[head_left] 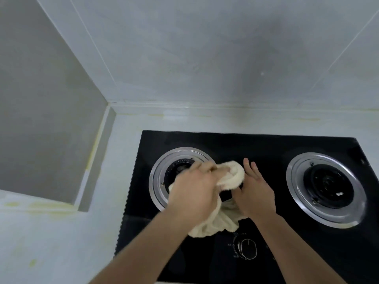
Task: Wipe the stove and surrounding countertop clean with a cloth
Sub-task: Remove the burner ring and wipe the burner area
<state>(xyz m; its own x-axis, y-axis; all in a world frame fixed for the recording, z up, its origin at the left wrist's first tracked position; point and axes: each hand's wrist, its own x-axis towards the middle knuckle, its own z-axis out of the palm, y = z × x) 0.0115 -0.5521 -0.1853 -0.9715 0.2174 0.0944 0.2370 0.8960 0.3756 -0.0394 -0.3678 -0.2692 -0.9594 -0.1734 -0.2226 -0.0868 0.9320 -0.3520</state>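
Cream cloth (223, 177) between both hands over black stove (246, 144), knob labels unreadable

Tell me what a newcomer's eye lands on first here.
First, the two hands bunching a cream cloth over the middle of the black stove: the left hand grips it, the right hand lies open against it. Next, the steel-ringed right burner, then yellowish stains on the countertop at left.

Two burners (182, 177), one cloth (223, 220), one knob (247, 247)
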